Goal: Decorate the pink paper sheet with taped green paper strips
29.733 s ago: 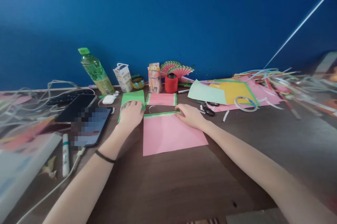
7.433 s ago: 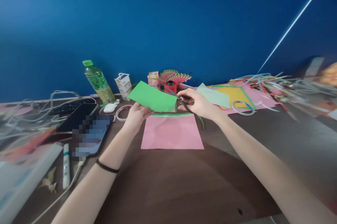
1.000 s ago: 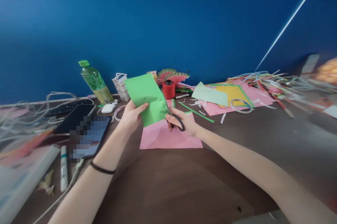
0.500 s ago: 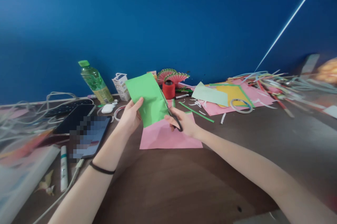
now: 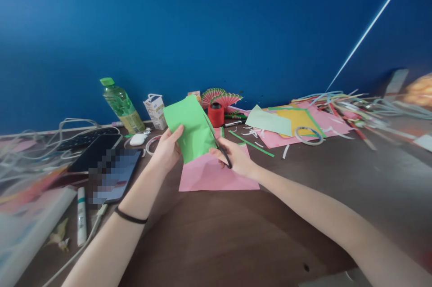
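My left hand [image 5: 169,146] pinches the left edge of a green sheet of paper [image 5: 192,132], thumb on top, and holds it up at a tilt. My right hand [image 5: 234,156] is closed round the dark handles of a pair of scissors [image 5: 227,155]. Their blades lie along the right edge of the green sheet, pointing away from me; how far they are apart is hard to see. Below both hands a pink sheet [image 5: 219,177] lies flat on the table, partly covered by the green one.
Behind the hands stand a red roll [image 5: 216,115] and folded paper fans [image 5: 226,98]. To the left are a bottle [image 5: 123,107], a small carton [image 5: 155,111], a phone [image 5: 118,177], a marker [image 5: 81,217] and cables. Paper sheets [image 5: 270,119], a tape roll [image 5: 309,135] and coloured strips lie right.
The green sheet has shifted very slightly to the right at its top. My right hand with the scissors has moved a touch to the left. Everything else stays put.
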Demonstrator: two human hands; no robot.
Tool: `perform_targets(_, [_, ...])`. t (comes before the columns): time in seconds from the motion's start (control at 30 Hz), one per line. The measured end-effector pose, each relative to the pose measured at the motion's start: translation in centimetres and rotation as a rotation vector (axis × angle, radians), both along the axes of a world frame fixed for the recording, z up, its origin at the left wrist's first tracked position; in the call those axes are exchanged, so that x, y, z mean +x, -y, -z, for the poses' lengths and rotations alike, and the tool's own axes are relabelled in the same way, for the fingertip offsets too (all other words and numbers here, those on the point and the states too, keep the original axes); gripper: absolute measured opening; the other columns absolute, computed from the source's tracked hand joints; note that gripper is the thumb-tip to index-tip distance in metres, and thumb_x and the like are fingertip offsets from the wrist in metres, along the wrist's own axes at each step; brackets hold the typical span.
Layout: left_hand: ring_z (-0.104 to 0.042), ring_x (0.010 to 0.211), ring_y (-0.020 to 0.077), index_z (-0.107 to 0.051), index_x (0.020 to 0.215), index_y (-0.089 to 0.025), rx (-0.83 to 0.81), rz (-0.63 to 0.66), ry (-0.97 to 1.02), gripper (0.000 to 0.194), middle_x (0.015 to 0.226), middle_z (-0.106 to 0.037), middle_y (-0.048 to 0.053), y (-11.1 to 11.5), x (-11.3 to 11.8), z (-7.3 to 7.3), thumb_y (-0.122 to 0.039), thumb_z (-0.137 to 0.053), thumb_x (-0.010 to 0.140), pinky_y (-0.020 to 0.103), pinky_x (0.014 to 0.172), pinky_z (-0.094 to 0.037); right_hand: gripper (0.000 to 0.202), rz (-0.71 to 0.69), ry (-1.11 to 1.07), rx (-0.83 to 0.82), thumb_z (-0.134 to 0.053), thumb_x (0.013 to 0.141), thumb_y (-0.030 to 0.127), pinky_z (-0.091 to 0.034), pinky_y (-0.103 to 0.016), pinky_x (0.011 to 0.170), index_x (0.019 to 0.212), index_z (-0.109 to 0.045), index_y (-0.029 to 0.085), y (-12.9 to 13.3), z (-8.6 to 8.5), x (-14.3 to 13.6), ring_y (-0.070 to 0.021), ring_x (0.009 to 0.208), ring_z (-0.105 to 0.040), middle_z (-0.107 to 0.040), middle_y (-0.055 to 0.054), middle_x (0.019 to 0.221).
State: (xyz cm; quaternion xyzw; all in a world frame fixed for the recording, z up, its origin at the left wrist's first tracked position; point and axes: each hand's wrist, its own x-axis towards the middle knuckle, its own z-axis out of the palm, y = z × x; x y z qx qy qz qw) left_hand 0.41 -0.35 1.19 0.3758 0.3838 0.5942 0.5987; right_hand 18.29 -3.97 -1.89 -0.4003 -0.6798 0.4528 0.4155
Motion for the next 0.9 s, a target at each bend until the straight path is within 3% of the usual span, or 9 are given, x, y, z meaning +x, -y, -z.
perform_targets(0.73, [-0.067, 0.081, 0.0155, -0.063, 0.089, -0.018, -0.039, -0.001, 0.01, 0.014, 0.091, -0.071, 0.003, 0.3, 0.12, -0.39, -0.013, -0.054, 0.08, 0.028, 0.081, -0.054, 0.035, 0.022, 0.027, 0.004, -0.057, 0.076, 0.043, -0.037, -0.02, 0.04, 0.066, -0.032, 0.02, 0.07, -0.06, -0.04, -0.0068, 0.042, -0.047, -0.036, 0.008, 0.054])
perform_targets(0.9, [-0.068, 0.074, 0.0138, -0.064, 0.088, -0.017, 0.013, -0.023, 0.026, 0.015, 0.085, -0.072, 0.003, -0.28, -0.45, -0.29, -0.011, -0.053, 0.08, 0.026, 0.078, -0.054, 0.035, -0.059, 0.02, -0.038, -0.058, 0.074, 0.045, -0.04, -0.021, 0.042, 0.069, -0.035, 0.02, -0.56, -0.1, 0.36, -0.007, 0.044, -0.049, -0.039, 0.008, 0.058])
